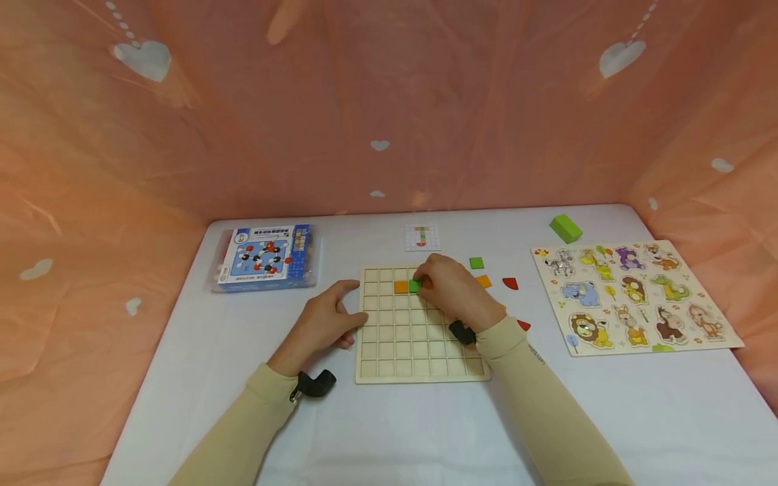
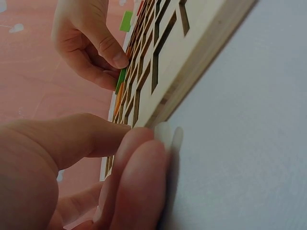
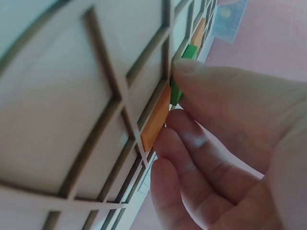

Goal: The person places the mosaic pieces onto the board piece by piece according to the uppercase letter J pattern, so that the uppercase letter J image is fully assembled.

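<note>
A wooden grid board (image 1: 395,371) lies on the table. My left hand (image 1: 322,322) grips its left edge, with the thumb on the rim and other fingers curled beside it. Over the board's upper rows, my right hand (image 1: 456,287) pinches a green square tile (image 3: 176,91) between thumb and fingers. That tile stands at or in a cell; whether it is fully seated I cannot tell. An orange square tile (image 1: 401,287) sits in the cell to its left. Another orange tile (image 3: 156,122) lies on its other side, mostly covered by the right hand in the head view.
A pattern card (image 1: 422,237) lies behind the board. Right of it are a loose green tile (image 1: 477,262), an orange tile (image 1: 483,281) and red quarter-round pieces (image 1: 510,283). An animal puzzle board (image 1: 638,297) and green block (image 1: 566,229) lie farther right; a boxed kit (image 1: 264,258) stands left.
</note>
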The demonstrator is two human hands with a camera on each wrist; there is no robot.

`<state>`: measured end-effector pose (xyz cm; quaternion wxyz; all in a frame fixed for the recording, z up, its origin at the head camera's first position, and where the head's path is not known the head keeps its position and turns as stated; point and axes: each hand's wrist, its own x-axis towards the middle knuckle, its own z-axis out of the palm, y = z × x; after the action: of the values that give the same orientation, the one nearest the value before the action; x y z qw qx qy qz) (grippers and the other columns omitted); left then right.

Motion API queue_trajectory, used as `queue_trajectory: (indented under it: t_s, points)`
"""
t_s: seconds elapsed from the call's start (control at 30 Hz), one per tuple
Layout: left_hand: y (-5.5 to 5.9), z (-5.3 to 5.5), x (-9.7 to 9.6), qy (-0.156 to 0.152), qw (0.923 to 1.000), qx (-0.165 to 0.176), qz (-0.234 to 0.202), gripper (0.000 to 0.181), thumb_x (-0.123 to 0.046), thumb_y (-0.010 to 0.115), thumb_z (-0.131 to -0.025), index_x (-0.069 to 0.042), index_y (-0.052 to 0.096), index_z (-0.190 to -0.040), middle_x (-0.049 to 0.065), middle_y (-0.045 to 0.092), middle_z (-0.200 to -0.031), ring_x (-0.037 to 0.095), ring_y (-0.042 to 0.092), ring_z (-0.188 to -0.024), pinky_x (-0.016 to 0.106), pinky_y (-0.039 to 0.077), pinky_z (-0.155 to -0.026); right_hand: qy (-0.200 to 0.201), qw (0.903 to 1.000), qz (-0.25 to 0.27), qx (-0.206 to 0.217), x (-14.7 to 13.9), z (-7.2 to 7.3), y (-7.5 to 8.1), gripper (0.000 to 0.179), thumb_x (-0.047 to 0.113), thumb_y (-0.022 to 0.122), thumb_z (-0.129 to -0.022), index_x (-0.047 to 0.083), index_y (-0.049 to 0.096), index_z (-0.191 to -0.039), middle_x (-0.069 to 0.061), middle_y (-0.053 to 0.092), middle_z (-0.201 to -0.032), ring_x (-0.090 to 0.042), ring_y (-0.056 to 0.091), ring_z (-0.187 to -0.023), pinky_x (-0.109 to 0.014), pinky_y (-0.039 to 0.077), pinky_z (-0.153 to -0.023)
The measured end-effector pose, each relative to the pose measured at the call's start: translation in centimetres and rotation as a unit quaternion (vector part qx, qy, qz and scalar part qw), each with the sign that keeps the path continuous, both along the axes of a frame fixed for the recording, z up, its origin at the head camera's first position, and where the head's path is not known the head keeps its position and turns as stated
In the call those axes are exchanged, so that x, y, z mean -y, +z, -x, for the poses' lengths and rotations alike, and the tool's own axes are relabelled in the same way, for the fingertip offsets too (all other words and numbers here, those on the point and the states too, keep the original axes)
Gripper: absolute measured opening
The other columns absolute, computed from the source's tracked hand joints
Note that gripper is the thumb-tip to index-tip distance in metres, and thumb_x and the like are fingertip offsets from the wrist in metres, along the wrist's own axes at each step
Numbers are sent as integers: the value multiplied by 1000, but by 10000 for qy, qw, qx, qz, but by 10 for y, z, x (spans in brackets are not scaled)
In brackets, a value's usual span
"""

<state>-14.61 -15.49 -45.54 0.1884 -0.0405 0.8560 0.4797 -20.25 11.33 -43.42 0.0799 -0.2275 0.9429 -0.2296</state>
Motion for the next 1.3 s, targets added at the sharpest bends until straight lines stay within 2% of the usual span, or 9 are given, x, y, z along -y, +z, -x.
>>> queue_trajectory:
  t_s: [0.57,1.3]
  points:
    - [4,1,1,-17,10000,-23,71,74,-24,83,-95,-25,48,-160,9,64,-82,19,71,-57,31,62,-56,9,10000,75,61,0,0,1,24,13,77,-99,5,79,-121,-8,71,-115,-23,63,-99,-39,59,-94]
    - [2,-1,-1,40,10000,-14,-67,74,-22,83,-95,-26,49,-160,9,64,-82,19,70,-58,31,62,-56,-63,9999,75,130,0,-1,2,23,14,78,-99,5,80,-121,-8,70,-114,-23,62,-98,-39,59,-94]
